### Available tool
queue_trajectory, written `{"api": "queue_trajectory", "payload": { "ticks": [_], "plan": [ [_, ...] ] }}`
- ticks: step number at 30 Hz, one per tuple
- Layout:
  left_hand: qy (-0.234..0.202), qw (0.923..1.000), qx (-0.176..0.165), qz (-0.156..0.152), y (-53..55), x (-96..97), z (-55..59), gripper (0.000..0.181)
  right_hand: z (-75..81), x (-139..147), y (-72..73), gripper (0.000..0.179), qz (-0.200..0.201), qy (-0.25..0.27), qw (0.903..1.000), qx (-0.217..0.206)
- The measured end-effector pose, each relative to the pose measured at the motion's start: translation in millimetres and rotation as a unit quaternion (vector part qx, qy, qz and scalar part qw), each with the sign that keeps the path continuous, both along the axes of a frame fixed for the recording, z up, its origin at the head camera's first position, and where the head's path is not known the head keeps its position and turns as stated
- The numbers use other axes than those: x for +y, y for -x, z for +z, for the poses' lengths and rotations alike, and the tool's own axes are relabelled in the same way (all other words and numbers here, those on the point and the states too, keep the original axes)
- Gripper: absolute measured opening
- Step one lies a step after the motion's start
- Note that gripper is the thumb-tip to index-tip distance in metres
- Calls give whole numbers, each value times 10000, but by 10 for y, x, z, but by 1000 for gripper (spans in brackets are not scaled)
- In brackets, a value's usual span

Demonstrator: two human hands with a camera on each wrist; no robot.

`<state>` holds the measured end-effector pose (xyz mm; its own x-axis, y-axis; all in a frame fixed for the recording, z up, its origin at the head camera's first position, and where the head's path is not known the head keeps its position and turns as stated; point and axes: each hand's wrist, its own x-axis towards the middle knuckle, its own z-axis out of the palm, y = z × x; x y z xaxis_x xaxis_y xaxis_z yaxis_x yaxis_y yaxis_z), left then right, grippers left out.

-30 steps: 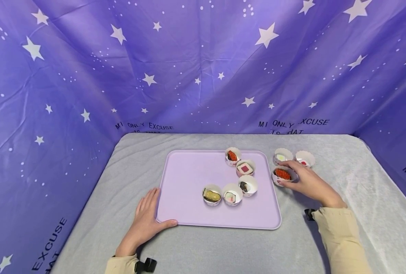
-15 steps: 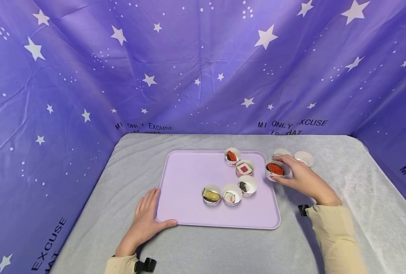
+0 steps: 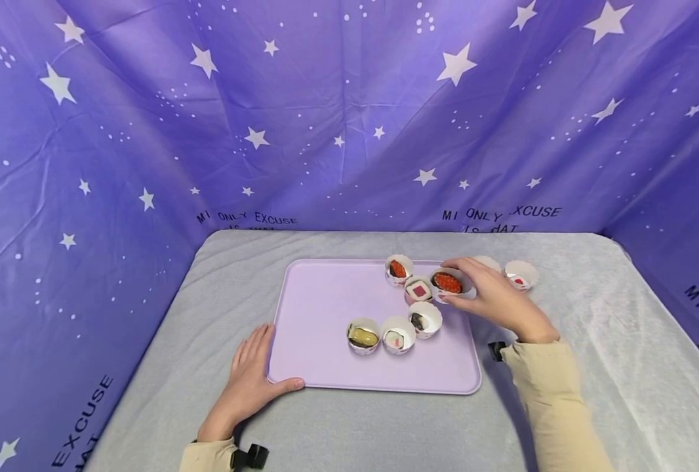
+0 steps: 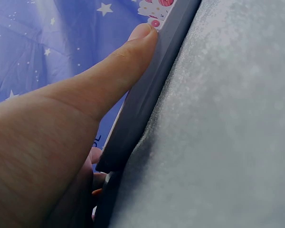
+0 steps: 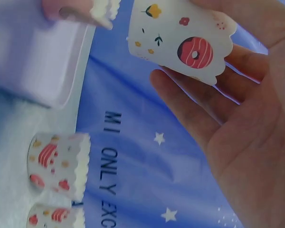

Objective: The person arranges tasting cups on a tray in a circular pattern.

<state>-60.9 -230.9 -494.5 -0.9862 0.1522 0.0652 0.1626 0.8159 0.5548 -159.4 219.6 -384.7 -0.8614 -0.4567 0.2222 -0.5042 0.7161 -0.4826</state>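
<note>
My right hand [image 3: 491,298] grips a white paper baking cup [image 5: 166,35] printed with flowers and a doughnut. Inside it lies a toy sushi with orange roe [image 3: 447,282]. Thumb and fingers hold opposite sides of the cup, over the lilac tray's [image 3: 326,295] back right part, in the head view. My left hand [image 3: 255,373] rests at the tray's front left corner. Its fingers stretch along the left edge and the thumb [image 4: 137,47] lies on the front edge. Beside the held cup is a pink cup with a square white-and-red piece [image 3: 418,290].
On the tray stand more cups: one with orange roe [image 3: 398,269], one with a dark piece [image 3: 425,321], one with a pale roll [image 3: 398,337] and one with a yellow-green piece [image 3: 363,337]. Right of the tray are two cups, one with a red-centred piece [image 3: 519,278], one partly hidden [image 3: 488,263].
My right hand has lifted the orange roe cup from the cloth and carried it left over the tray's right edge, beside the pink cup. My left hand has not moved.
</note>
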Motion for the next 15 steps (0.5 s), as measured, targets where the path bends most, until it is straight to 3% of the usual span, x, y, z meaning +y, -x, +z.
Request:
{"api": "queue_trajectory", "payload": {
  "ticks": [9,15],
  "plan": [
    [25,10000,-14,21,-2,2,-5,124,21,-217,42,59,159,83,9988,-462],
    [14,10000,36,10,-1,2,-14,124,48,-369,72,59,306,53,9988,-367]
  ]
}}
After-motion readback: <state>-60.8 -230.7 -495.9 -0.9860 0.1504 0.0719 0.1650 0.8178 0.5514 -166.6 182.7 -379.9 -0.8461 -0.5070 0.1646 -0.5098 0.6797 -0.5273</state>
